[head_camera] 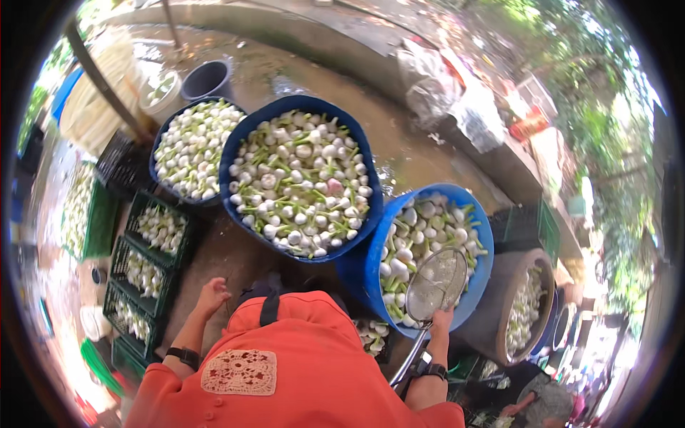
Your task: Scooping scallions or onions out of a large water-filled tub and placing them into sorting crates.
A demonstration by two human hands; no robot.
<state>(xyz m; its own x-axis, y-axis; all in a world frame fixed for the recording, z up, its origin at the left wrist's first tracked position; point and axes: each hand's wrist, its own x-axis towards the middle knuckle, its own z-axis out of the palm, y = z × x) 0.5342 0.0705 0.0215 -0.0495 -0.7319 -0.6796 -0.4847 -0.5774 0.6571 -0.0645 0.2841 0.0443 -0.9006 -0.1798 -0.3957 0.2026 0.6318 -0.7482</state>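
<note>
My right hand (442,319) holds a long-handled wire-mesh skimmer (436,283) near where its handle meets the hoop. The mesh is over a light-blue plastic barrel (357,270) of garlic bulbs with green stems (398,267). My left hand (215,295) is held out on the other side of my body with nothing in it, its fingers loosely bent and apart. In front of me stands a dark-blue tub (375,174) full of garlic bulbs (299,182). Another round tub of garlic (198,147) adjoins it at the left.
Stacked green crates of garlic (142,273) are on the left. A brown barrel (487,299) of bulbs stands right of the light-blue one. An empty grey bucket (206,80) is at the back, before a low concrete wall (321,51). Another person (540,398) is at lower right.
</note>
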